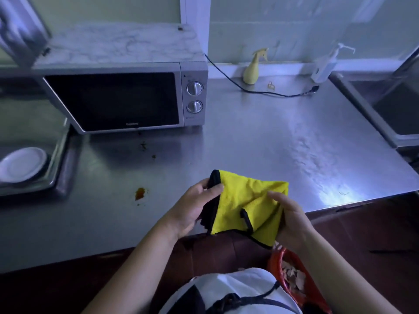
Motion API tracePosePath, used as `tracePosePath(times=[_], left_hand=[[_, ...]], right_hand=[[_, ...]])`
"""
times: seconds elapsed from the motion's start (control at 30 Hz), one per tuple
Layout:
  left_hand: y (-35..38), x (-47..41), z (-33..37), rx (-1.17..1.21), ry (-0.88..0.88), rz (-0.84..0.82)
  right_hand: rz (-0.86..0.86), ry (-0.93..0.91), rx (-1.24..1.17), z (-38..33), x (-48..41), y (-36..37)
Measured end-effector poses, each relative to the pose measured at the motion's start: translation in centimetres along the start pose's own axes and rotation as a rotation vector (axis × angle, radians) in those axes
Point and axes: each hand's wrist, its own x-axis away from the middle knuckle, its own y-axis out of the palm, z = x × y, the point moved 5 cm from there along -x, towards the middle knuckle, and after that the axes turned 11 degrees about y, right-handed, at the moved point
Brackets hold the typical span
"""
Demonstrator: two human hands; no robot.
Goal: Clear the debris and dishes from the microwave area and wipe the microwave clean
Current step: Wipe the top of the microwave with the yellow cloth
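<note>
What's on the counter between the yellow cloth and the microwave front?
Between yellow cloth and microwave, the head view shows steel counter with a few dark crumbs near the microwave; an orange stain sits left of that line.

Worktop: brushed stainless-steel worktop (260,141), glossy.
Back left: silver microwave with two round dials (122,98), door closed.
Back wall: yellow plastic spray bottle (252,70), white pump bottle (324,66), both upright.
Between them: black power cord (267,92), plug lying loose.
Mess: dark crumbs (143,146) before the microwave; orange-brown smear (140,193) nearer the front.
</note>
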Motion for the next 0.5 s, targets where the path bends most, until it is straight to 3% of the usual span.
tracePosePath(times=[0.17,0.33,0.5], left_hand=[[-1.2,0.6,-0.6,-0.117,-0.013,0.086],[-1.9,0.9,1.0,-0.15,-0.047,0.238],[-3.3,1.0,1.8,-0.587,-0.003,0.435]], right_hand=[[-0.165,0.099,0.065,-0.4,-3.0,1.6],[-0.191,0.177,0.175,-1.5,-5.8,2.3],[-0.229,0.29,0.346,-1.9,-7.3,2.5]])
